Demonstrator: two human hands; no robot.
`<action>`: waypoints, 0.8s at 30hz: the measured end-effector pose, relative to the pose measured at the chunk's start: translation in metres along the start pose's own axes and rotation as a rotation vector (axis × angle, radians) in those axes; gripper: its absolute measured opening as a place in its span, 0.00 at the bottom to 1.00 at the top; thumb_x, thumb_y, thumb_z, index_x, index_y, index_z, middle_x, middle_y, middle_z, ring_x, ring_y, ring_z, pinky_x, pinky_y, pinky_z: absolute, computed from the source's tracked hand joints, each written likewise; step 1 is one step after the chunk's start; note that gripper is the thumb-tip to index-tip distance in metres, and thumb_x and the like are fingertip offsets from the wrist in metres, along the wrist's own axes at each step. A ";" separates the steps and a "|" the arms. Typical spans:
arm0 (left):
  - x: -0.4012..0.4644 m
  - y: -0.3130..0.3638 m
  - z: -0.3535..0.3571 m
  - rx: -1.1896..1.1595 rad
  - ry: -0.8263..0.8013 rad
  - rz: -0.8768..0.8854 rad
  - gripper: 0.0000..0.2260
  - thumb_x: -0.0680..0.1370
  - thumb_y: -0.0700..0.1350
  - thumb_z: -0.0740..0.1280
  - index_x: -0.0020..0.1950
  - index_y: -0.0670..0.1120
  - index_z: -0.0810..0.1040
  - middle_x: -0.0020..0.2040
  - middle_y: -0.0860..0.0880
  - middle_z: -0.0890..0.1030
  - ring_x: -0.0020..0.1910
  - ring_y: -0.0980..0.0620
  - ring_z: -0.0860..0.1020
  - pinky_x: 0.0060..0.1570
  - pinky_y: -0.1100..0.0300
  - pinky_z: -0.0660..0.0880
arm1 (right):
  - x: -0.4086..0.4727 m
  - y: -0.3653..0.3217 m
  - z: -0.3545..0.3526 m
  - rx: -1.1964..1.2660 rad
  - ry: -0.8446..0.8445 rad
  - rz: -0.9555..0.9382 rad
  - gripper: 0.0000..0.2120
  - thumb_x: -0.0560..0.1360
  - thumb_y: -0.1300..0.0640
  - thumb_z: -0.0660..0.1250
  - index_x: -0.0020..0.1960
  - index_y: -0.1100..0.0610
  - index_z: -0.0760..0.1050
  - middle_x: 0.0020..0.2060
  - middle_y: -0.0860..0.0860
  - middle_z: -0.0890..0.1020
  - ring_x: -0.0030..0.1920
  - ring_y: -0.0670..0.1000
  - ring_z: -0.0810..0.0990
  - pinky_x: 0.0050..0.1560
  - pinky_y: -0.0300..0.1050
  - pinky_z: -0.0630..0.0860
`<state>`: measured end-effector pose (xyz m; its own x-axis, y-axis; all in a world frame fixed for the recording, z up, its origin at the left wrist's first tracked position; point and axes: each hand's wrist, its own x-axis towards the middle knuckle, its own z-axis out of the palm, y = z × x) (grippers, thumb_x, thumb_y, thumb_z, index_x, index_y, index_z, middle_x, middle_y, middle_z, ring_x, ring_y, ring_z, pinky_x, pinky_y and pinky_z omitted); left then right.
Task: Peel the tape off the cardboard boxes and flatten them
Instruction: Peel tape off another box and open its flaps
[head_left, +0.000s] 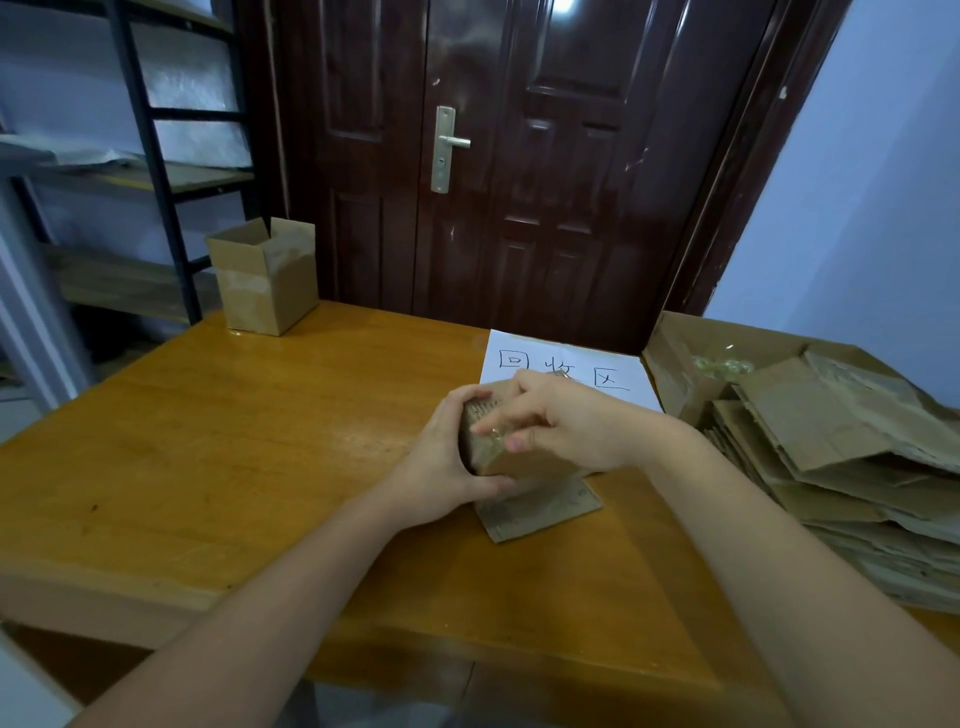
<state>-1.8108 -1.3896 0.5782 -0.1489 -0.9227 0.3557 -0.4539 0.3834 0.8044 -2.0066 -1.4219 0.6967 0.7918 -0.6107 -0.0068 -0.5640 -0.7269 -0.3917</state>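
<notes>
Small cardboard box sits center frame, held just above/on the tabletop w/ both hands. Left hand wraps its left end, fingers curled over the top edge, thumb under near the bottom. Right hand covers the top from the right, thumb & forefinger pinching at the box's top edge; can't tell if tape is between them. One flap of the box lies flat on the tabletop below the hands.

Upper left of frame: second box, upright, top flaps open, standing at the tabletop's far left corner, well apart from the hands. Right side: stack of flattened cardboard, w/ an open carton behind it. White paper sheet w/ handwritten characters lies just behind the hands. Dark door in back; metal shelf far left.
</notes>
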 end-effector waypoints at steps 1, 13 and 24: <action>0.001 -0.001 -0.002 0.036 0.000 0.006 0.45 0.67 0.59 0.82 0.76 0.61 0.60 0.72 0.59 0.65 0.70 0.57 0.69 0.68 0.49 0.75 | 0.000 -0.002 0.002 -0.012 0.031 -0.001 0.13 0.79 0.53 0.70 0.61 0.39 0.81 0.50 0.41 0.72 0.51 0.42 0.73 0.56 0.41 0.71; 0.008 -0.004 -0.014 0.176 -0.026 0.012 0.45 0.64 0.63 0.81 0.75 0.64 0.60 0.70 0.62 0.66 0.67 0.58 0.72 0.62 0.48 0.79 | 0.006 -0.002 0.017 0.331 0.222 0.050 0.06 0.82 0.57 0.67 0.46 0.50 0.78 0.41 0.43 0.82 0.45 0.41 0.79 0.51 0.41 0.75; 0.010 -0.007 -0.011 0.163 0.026 0.033 0.44 0.64 0.61 0.82 0.75 0.64 0.63 0.69 0.63 0.68 0.67 0.60 0.71 0.66 0.48 0.76 | -0.001 -0.011 0.011 -0.089 0.157 -0.088 0.03 0.79 0.52 0.70 0.48 0.45 0.76 0.47 0.40 0.78 0.52 0.44 0.72 0.53 0.44 0.72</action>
<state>-1.7996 -1.4009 0.5812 -0.1444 -0.9074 0.3946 -0.5857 0.3998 0.7051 -1.9985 -1.4099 0.6908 0.7964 -0.5803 0.1703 -0.5184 -0.8001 -0.3018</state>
